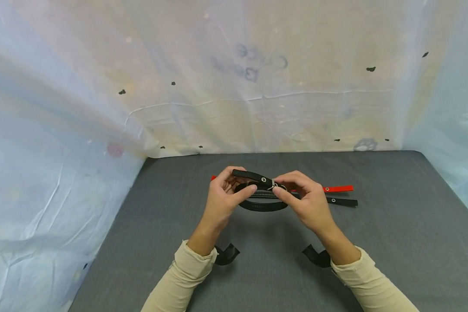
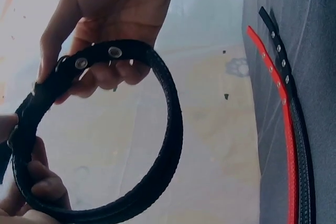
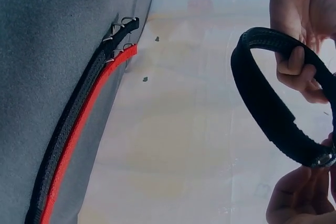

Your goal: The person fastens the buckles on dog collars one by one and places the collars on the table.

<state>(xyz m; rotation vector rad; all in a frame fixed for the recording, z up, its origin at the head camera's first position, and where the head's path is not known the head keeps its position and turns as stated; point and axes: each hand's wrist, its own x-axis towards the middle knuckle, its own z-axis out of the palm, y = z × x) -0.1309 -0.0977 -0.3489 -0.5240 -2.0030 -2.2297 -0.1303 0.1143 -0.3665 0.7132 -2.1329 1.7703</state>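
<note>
A black collar with metal eyelets and a small buckle is held up, bent round into a loop. My left hand pinches the strap on its left side, thumb in front. With thumb and fingers my right hand pinches the collar at the buckle. The loop shows as a nearly full ring in the left wrist view. The strap end appears to lie at or through the buckle; fingers partly hide how far. A padded stretch of the collar faces the right wrist view.
Behind the hands, a red collar and another black collar lie stretched out side by side on the grey table. Both have eyelets and metal buckle ends. Plastic sheeting hangs at the back and sides. Black straps stick out at the wrists.
</note>
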